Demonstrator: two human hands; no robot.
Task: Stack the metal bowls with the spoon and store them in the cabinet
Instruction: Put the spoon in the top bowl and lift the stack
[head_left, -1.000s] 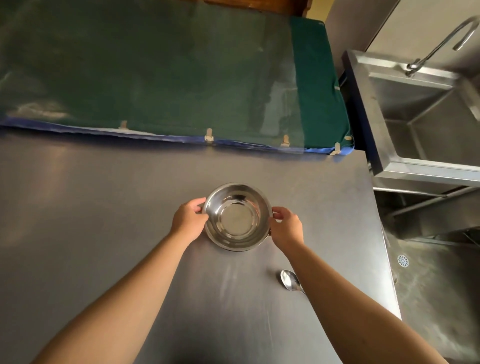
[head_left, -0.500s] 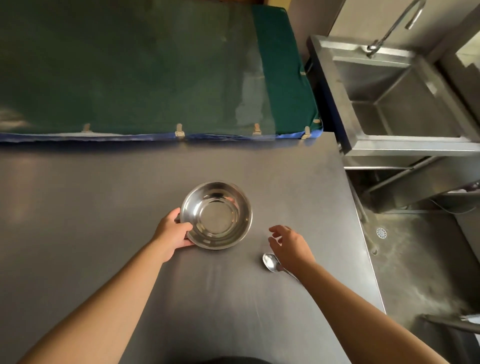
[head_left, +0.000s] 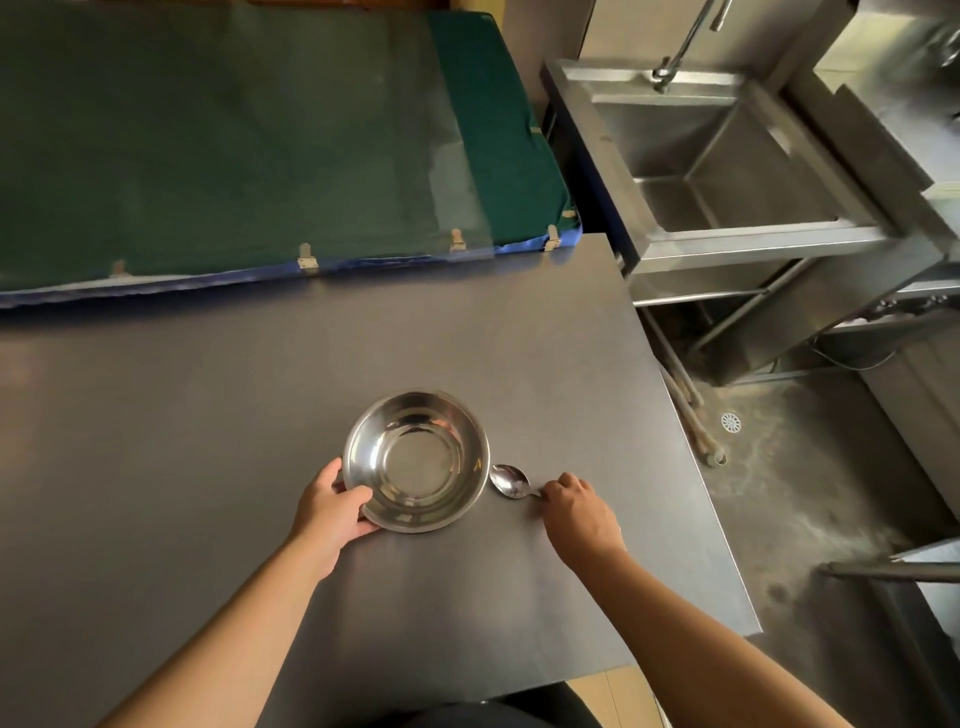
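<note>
A shiny metal bowl (head_left: 415, 460) stands upright on the dark steel table (head_left: 208, 415); whether it is one bowl or a nested stack I cannot tell. My left hand (head_left: 332, 512) grips its near-left rim, thumb over the edge. A metal spoon (head_left: 509, 480) lies on the table just right of the bowl, its scoop toward the bowl. My right hand (head_left: 576, 509) is closed on the spoon's handle, which is hidden under the fingers. No cabinet is in view.
A green mat (head_left: 234, 140) with a blue edge covers the surface behind the table. A steel sink (head_left: 727, 171) with a faucet (head_left: 680, 47) stands at the right, across a gap. The table's right edge drops to a wet floor with a drain (head_left: 731, 422).
My right hand left the bowl's rim, moved right and down to the spoon and closed on its handle. My left hand stayed on the bowl. The camera view shifted right.
</note>
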